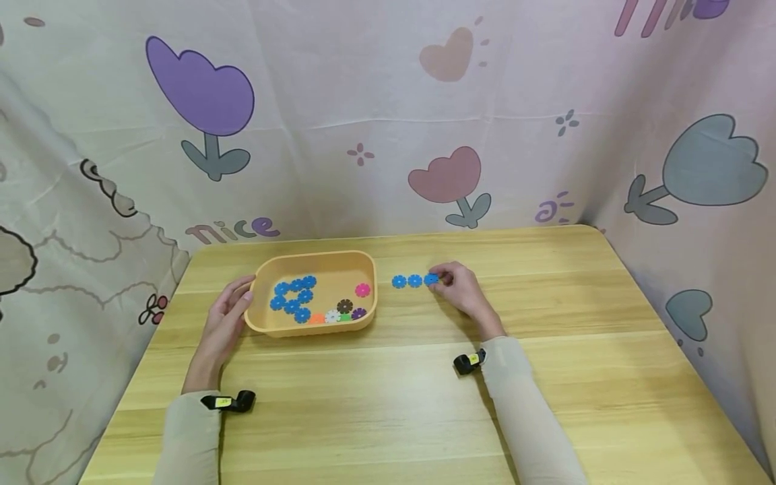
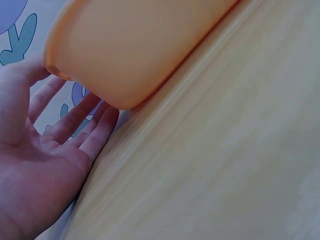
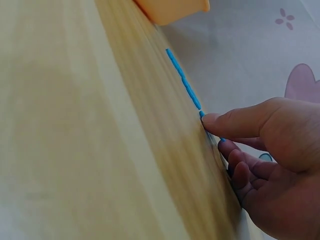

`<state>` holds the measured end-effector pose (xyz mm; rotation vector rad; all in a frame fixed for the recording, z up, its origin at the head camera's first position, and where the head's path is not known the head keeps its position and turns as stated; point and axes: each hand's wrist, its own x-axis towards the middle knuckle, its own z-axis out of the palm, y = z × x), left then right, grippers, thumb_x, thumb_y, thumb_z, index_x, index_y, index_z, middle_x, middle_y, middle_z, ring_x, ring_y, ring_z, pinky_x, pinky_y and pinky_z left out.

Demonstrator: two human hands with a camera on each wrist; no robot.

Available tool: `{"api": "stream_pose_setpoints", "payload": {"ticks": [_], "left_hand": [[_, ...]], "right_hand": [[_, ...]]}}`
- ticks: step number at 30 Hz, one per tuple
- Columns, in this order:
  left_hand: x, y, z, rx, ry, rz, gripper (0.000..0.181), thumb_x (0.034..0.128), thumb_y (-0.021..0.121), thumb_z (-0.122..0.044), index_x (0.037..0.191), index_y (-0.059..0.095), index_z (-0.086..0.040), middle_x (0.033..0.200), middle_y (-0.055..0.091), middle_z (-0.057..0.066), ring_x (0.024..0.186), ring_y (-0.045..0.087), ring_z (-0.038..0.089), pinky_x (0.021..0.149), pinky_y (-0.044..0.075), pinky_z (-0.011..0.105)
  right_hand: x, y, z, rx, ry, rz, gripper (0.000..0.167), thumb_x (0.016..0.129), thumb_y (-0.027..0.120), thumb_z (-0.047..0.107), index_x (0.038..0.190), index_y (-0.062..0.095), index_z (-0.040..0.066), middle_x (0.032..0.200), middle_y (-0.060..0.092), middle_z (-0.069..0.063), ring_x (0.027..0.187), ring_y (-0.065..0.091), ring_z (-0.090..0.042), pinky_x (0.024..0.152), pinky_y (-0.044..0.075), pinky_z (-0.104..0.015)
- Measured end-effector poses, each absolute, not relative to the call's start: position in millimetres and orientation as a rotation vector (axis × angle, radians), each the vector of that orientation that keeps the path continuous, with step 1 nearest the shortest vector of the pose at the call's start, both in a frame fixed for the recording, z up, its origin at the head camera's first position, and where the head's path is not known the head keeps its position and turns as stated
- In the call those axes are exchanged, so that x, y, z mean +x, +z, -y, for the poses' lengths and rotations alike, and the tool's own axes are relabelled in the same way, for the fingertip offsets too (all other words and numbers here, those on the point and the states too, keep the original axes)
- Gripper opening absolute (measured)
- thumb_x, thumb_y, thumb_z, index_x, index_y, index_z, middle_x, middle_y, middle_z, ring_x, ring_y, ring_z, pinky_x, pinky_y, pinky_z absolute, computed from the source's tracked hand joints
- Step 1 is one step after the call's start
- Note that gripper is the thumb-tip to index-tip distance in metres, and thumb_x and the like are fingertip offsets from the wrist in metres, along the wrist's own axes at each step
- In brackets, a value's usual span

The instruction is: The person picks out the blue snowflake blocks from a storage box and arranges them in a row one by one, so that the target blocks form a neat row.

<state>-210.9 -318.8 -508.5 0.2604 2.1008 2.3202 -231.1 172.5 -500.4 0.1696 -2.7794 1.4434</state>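
My left hand (image 1: 223, 322) holds the left end of a yellow-orange plastic basket (image 1: 315, 330), its thumb at the rim. In the left wrist view, the fingers (image 2: 95, 132) reach along the outside of the basket's end wall. To the right of the basket, my right hand (image 1: 463, 291) pinches a blue snowflake disc (image 1: 431, 279) between thumb and fingers, at the table surface. Left of it, two more blue snowflake discs (image 1: 407, 281) lie flat in a row. The right wrist view shows the row edge-on, with the held disc (image 3: 202, 115) partly hidden by the fingers.
Several blue snowflake discs (image 1: 291, 305) lie in the basket's left half. Pink (image 1: 362, 289), brown (image 1: 344, 306), white (image 1: 332, 316), purple (image 1: 358, 314), green and orange discs lie toward its right and front. A printed curtain (image 1: 339, 87) hangs behind the wooden table (image 1: 364, 417).
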Motion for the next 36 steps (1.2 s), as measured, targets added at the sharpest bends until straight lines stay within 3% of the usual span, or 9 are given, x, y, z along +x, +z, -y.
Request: {"api": "stream_pose_setpoints", "payload": {"ticks": [16,28,36], "left_hand": [[-211,-509,320,0.264,2.338,-2.075,0.046,0.1089,0.051,-0.011,0.153,0.042,-0.003,0.141,0.054,0.001,0.126,0.056,0.013,0.093,0.055,0.023],[-211,-510,317,0.262,2.335,-2.08,0.046,0.109,0.051,-0.013,0.153,0.043,-0.002,0.142,0.053,0.003,0.126,0.056,0.014,0.093,0.056,0.024],[-210,-510,319,0.258,2.333,-2.096,0.046,0.1092,0.051,-0.013,0.153,0.042,-0.001,0.144,0.051,0.005,0.129,0.053,0.017,0.095,0.055,0.025]], "right_hand": [[-233,-502,-170,0.156,1.38,2.759,0.03,0.09,0.081,0.011,0.117,0.072,0.0,0.105,0.065,-0.013,0.087,0.054,-0.024,0.075,0.048,-0.036],[-231,-500,-175,0.16,1.427,2.754,0.033,0.089,0.082,0.012,0.118,0.071,0.0,0.108,0.066,-0.014,0.092,0.057,-0.026,0.081,0.05,-0.037],[-230,-492,-175,0.217,1.516,2.692,0.034,0.092,0.077,0.008,0.124,0.068,-0.002,0.106,0.066,-0.014,0.093,0.063,-0.025,0.08,0.055,-0.031]]}}
